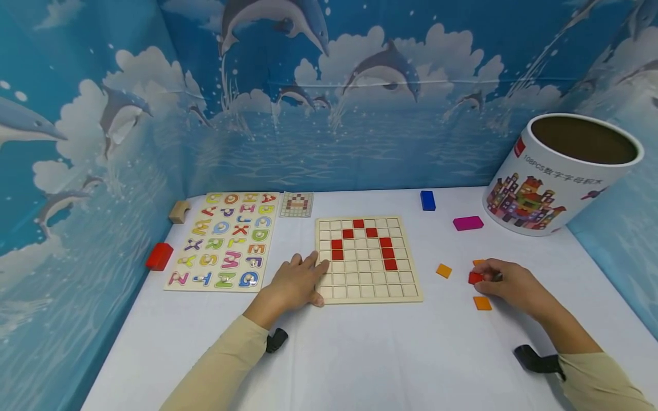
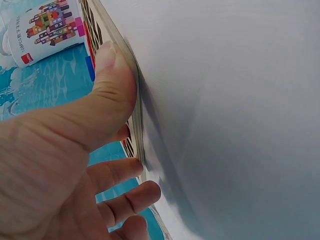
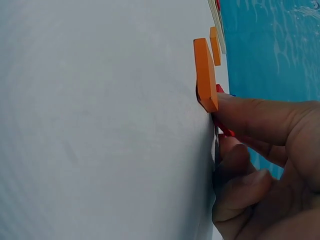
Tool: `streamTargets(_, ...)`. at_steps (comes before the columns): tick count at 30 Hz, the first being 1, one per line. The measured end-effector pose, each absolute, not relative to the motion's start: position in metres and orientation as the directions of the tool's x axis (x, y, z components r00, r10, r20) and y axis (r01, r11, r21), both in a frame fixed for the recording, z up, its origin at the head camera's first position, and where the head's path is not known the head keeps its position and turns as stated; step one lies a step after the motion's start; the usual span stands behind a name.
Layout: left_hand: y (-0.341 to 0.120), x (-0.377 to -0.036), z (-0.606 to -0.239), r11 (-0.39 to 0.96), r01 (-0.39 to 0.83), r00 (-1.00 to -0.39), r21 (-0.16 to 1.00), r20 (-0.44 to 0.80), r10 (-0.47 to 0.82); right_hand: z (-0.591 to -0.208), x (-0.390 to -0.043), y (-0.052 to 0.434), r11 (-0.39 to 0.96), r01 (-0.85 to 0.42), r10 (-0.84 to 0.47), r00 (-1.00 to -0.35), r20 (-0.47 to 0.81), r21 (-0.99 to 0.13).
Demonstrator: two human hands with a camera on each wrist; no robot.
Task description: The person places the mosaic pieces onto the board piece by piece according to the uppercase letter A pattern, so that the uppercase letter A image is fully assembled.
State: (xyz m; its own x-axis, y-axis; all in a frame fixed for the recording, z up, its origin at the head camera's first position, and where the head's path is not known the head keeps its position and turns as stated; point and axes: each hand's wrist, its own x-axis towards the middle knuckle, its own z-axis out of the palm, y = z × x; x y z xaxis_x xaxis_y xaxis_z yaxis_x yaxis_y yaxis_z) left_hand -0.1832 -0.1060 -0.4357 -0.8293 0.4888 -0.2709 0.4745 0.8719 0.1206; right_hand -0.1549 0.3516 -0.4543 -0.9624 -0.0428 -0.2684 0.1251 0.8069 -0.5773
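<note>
A wooden grid board (image 1: 354,279) lies flat at the middle of the table, with several red square tiles (image 1: 389,264) set in its cells as an arch. My left hand (image 1: 293,282) rests at the board's left edge; in the left wrist view its thumb (image 2: 112,75) lies on the rim and the other fingers spread loosely. On the right, my right hand (image 1: 514,288) pinches a red tile (image 1: 474,278) close to the table, partly hidden by the fingers. Around it lie orange tiles (image 1: 482,303), one just in front of the fingers in the right wrist view.
An alphabet board (image 1: 221,242) lies to the left, with a small pattern card (image 1: 296,204) beside it. Red (image 1: 159,257) and wooden (image 1: 179,212) blocks sit at the left edge. Blue (image 1: 428,200) and magenta (image 1: 468,223) blocks lie near a large bucket (image 1: 545,194).
</note>
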Motion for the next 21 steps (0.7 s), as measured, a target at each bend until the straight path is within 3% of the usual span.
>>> streamTargets(10,-0.106,-0.183,-0.437,0.874,0.468,-0.832,0.128,-0.270,0.485,-0.455,-0.154,0.358,0.747,0.145,-0.047,-0.962,-0.269,-0.648)
streamTargets(21,-0.106,-0.183,-0.435,0.873,0.474,-0.831,0.119,-0.269,0.488,-0.441,-0.177,0.333,0.491,0.202,-0.021,-0.970,-0.243,-0.847)
